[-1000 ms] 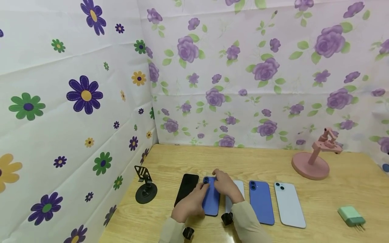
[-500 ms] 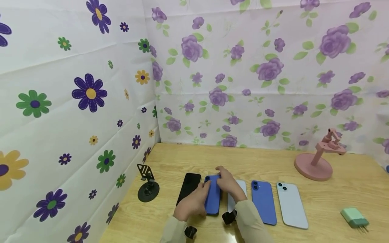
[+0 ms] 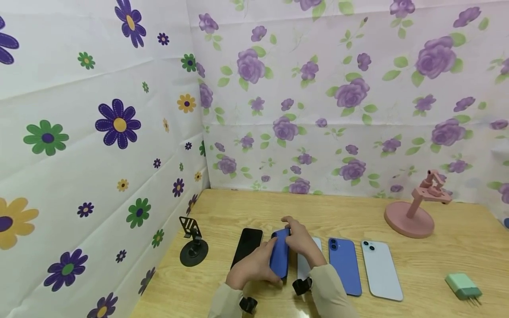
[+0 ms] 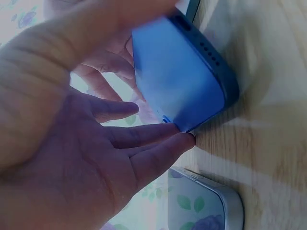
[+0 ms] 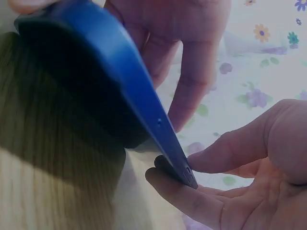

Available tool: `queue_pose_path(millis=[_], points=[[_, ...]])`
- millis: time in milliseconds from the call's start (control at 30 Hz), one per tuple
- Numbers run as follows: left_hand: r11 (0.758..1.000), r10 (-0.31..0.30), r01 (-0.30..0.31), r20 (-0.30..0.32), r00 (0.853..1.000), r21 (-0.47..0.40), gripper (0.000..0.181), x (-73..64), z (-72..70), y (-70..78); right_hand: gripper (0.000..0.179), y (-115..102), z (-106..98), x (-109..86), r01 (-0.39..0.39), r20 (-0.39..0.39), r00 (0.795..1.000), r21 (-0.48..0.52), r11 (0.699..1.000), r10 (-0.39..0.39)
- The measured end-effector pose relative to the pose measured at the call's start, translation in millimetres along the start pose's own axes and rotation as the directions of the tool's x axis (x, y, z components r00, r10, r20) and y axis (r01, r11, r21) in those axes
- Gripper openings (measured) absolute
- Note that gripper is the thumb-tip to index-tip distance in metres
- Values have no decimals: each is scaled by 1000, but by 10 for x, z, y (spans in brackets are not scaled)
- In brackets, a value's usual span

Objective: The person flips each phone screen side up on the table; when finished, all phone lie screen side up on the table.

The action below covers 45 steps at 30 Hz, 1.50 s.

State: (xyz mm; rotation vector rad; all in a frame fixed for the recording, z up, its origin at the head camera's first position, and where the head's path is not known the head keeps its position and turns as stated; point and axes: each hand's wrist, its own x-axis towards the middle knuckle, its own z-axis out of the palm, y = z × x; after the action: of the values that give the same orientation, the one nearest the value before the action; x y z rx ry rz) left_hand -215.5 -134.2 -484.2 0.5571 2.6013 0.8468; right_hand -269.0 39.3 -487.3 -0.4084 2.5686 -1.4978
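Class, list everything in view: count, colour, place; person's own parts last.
Held phone: 1, blue, between hands
Dark phone: 1, black, left of it
Second blue phone: 1, blue, right
Pale phones: 2, whitish, flanking it
Black stand: 1, black, left
Pink stand: 1, pink, back right
Charger: 1, green, right
Table: 1, tan, beneath
Floral sheets: at least 2, white, left and back
Wrist devices: 2, black, wrists
Sleeves: 2, beige, forearms
Left hand: 1, held phone's left side
Right hand: 1, its far end

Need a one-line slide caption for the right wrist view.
Right hand pinching one end of a blue phone tilted over the table, left hand behind it.
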Motion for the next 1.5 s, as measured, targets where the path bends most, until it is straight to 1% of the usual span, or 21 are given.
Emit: queue_pose_path(millis=[100, 200, 367, 433, 533, 667, 867, 1067, 1133, 1233, 1300, 1400, 1500], points=[[999, 17, -17, 2, 1000, -46, 112, -1, -3, -20, 66, -17, -10, -3, 10, -1, 1000, -19, 1000, -10], [997, 29, -30, -13, 1000, -78, 105, 8, -2, -31, 67, -39, -26, -13, 16, -2, 1000, -27, 1000, -16], [989, 33, -38, -36, 999, -143, 94, 38, 26, -35, 64, -59, -63, -39, -6, -14, 1000, -27, 1000, 6], [982, 38, -46, -44, 998, -182, 92, 44, 35, -31, 63, -64, -74, -42, -19, -25, 1000, -28, 999, 19], [966, 33, -43, -44, 999, -256, 89, 46, 41, -28, 61, -80, -93, -53, -23, -32, 999, -24, 999, 22], [935, 37, -46, -32, 999, -352, 87, 44, 37, -36, 59, -107, -112, -69, -31, -36, 999, 8, 999, 31], [878, 72, -69, -12, 997, -474, 81, 37, 19, -66, 60, -131, -115, -70, -42, -35, 998, 14, 999, 43], [845, 109, -93, -1, 994, -526, 72, 35, -12, -101, 63, -123, -109, -60, -62, -8, 998, 35, 997, 63], [822, 116, -98, -3, 993, -560, 70, 36, -20, -112, 64, -109, -104, -57, -60, 9, 998, 40, 997, 60], [796, 112, -96, -10, 994, -597, 70, 29, -33, -115, 63, -86, -95, -61, -59, 34, 998, 40, 997, 58], [787, 103, -92, -17, 995, -611, 71, 19, -36, -113, 62, -71, -88, -69, -69, 54, 996, 50, 996, 66], [782, 101, -91, -18, 995, -617, 73, 6, -42, -109, 60, -61, -80, -85, -94, 101, 991, 96, 991, 84], [776, 113, -98, -15, 993, -623, 73, 1, -46, -111, 59, -51, -75, -96, -118, 140, 985, 140, 983, 99]])
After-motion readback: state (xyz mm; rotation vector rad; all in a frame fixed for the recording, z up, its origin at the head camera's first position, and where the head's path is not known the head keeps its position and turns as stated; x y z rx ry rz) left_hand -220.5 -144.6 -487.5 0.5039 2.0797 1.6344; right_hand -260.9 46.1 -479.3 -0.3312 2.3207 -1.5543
